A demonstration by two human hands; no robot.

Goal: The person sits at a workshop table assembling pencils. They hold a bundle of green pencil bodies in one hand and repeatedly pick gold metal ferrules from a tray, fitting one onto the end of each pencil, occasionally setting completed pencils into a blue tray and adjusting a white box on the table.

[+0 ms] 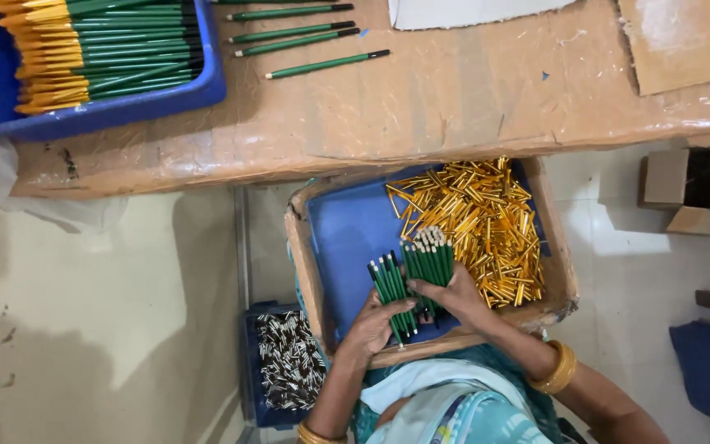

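Note:
My left hand grips a small bundle of green pen barrels, held upright over a cardboard tray lined in blue. My right hand holds a second, thicker bundle of green barrels whose pale tips point up. The two bundles stand side by side, almost touching. A heap of gold pen caps fills the right half of the tray, just beside my right hand.
A worktable covered in brown tape lies ahead, with several loose green pens on it. A blue bin at its left holds stacked green and gold pens. A blue crate of small silver parts sits below left. A cardboard box stands at the right.

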